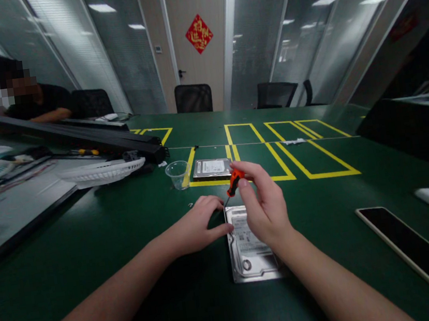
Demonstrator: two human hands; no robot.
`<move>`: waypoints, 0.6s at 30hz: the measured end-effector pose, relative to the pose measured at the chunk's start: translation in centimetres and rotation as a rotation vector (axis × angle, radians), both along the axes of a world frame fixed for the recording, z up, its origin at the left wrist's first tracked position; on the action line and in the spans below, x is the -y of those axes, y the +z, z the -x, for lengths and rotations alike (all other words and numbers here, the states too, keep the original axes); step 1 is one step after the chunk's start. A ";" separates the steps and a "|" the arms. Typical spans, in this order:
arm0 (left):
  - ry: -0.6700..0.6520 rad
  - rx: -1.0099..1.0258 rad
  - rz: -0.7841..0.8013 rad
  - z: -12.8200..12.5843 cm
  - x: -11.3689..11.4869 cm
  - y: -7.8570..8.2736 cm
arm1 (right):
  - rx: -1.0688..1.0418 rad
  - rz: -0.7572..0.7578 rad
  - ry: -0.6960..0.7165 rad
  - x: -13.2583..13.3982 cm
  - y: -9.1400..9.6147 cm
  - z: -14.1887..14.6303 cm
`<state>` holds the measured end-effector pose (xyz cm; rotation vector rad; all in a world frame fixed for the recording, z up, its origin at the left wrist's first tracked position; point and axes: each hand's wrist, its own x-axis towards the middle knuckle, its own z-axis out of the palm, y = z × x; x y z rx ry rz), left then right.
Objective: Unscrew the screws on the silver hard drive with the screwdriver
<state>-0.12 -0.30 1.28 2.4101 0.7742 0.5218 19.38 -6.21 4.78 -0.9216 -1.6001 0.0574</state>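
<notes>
A silver hard drive (pixel 250 260) with a white label lies flat on the green table in front of me. My right hand (pixel 264 201) is closed around the handle of a small orange and black screwdriver (pixel 234 184). Its thin shaft slants down to the drive's far left corner. Beside that corner is my left hand (pixel 202 224), fingers apart, with the thumb on the drive's left edge and the index fingertip close to the screwdriver's tip. My right hand hides part of the label. Further off lies a second hard drive (pixel 212 167).
A clear plastic cup (pixel 178 175) stands left of the far drive, and tiny metal bits (pixel 191 205) lie nearer. Yellow tape (pixel 333 174) marks rectangles. At right lies a phone (pixel 413 250). Rackets (pixel 102 171) and black bars (pixel 110 139) fill the left, where another person (pixel 50 100) sits.
</notes>
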 end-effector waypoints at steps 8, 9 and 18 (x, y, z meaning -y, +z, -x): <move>-0.003 0.005 0.000 0.0 0.0 -0.1 | -0.006 -0.042 -0.029 -0.3 -0.3 0.1; -0.002 0.006 0.000 0.0 0.0 -0.1 | 0.012 -0.059 -0.045 -0.4 -0.2 0.1; -0.006 -0.001 -0.001 0.0 0.0 0.1 | -0.025 -0.002 0.024 -0.2 -0.2 0.0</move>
